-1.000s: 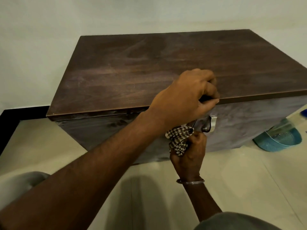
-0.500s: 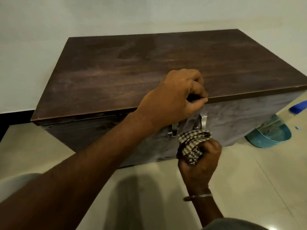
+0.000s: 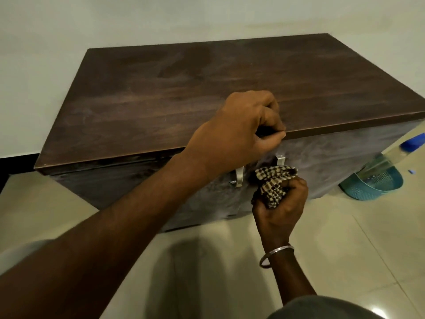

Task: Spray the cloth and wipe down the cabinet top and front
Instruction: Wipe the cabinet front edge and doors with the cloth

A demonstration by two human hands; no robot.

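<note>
Right grip (image 3: 282,210) around crumpled checked cloth (image 3: 273,178), against grainy dark-wood cabinet (image 3: 333,162)

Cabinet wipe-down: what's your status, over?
Left hand grips cabinet top edge. Right hand holds cloth at front, by handles. Nothing blocking.

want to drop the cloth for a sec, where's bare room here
The cabinet top is bare all round the left hand at its front edge, back to the wall. Floor tiles below the right hand are free. Crowded: the handles, with the cloth; the basket corner.
</note>
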